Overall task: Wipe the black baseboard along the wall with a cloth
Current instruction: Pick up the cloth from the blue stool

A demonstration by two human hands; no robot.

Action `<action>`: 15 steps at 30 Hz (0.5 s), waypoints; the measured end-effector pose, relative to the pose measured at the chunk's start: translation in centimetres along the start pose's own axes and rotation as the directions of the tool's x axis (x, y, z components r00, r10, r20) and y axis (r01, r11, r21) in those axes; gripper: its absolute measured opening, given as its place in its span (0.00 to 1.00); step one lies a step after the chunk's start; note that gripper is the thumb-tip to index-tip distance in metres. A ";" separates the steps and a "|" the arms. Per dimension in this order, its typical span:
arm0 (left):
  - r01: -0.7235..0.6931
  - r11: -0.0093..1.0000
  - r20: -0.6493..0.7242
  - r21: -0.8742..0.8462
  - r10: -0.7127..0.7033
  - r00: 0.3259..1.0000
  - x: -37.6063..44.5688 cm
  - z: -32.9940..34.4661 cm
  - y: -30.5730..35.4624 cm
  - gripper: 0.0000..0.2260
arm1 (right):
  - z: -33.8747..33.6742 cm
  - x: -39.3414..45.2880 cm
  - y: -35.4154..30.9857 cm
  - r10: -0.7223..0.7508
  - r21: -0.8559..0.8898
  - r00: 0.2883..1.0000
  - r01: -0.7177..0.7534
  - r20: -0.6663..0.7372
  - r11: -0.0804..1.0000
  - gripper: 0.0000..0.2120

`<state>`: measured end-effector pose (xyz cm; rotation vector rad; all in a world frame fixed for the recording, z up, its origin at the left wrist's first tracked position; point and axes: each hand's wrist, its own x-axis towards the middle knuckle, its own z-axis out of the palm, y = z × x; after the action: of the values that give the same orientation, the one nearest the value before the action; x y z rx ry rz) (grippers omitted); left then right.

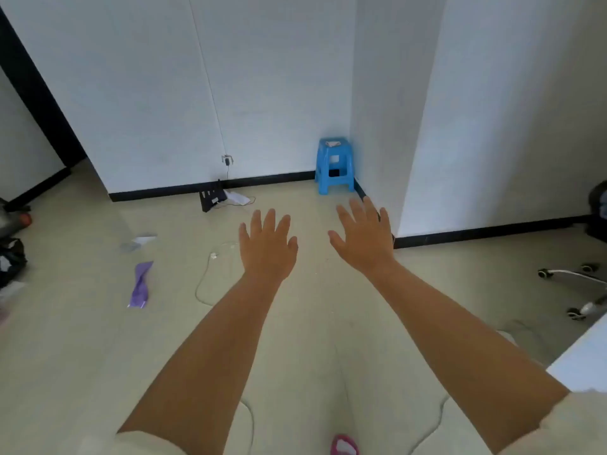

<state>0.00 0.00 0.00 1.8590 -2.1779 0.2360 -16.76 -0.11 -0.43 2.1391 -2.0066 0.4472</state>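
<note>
The black baseboard (pixel 269 181) runs along the foot of the white wall ahead, turns at the corner behind a blue stool and continues at the right (pixel 486 232). My left hand (pixel 267 246) and my right hand (pixel 363 239) are stretched out in front of me over the floor, palms down, fingers spread, holding nothing. A purple cloth (pixel 140 285) lies crumpled on the floor to the left, apart from both hands. A small pale cloth or paper (pixel 332 143) lies on the stool top.
A blue plastic stool (pixel 335 167) stands in the corner. A black stand (pixel 212 199) and white papers lean at the baseboard, under a plugged charger (pixel 227 160). A white cable (pixel 203 277) trails on the floor. Chair wheels (pixel 578 290) sit right; bags at left.
</note>
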 end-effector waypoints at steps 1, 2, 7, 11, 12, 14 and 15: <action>0.012 1.000 0.023 0.013 -0.012 1.000 1.9 1.4 -0.3 0.21 | 1.5 1.7 0.3 0.005 -0.018 1.000 -0.005 0.022 1.000 0.27; 0.021 1.000 0.022 0.011 -0.021 1.000 4.0 3.1 -0.6 0.21 | 3.3 3.8 0.7 0.007 -0.023 1.000 -0.006 0.027 1.000 0.27; 0.060 0.998 0.140 0.030 -0.063 0.988 16.7 10.3 -2.4 0.21 | 11.1 16.0 2.9 -0.016 -0.033 0.990 0.021 0.138 0.999 0.26; 0.098 0.995 0.205 0.005 -0.097 0.974 26.1 13.9 -4.4 0.21 | 15.1 25.7 3.3 -0.001 -0.029 0.982 0.007 0.188 1.000 0.26; 0.084 0.996 0.213 0.008 -0.084 0.973 27.1 14.2 -4.6 0.21 | 15.4 26.6 3.3 -0.002 -0.034 0.983 0.009 0.185 0.999 0.26; 0.081 0.997 0.222 -0.001 -0.079 0.972 31.2 15.8 -5.8 0.21 | 17.5 30.9 3.1 -0.014 -0.038 0.981 0.021 0.194 0.999 0.26; 0.087 0.996 0.221 -0.006 -0.083 0.972 33.8 16.9 -6.6 0.21 | 18.8 33.5 3.0 -0.016 -0.039 0.981 0.024 0.192 0.999 0.26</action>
<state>0.04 -37.84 -6.04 2.0508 -2.2243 -0.0066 -16.33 -38.03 -7.14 2.2523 -2.0698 0.2014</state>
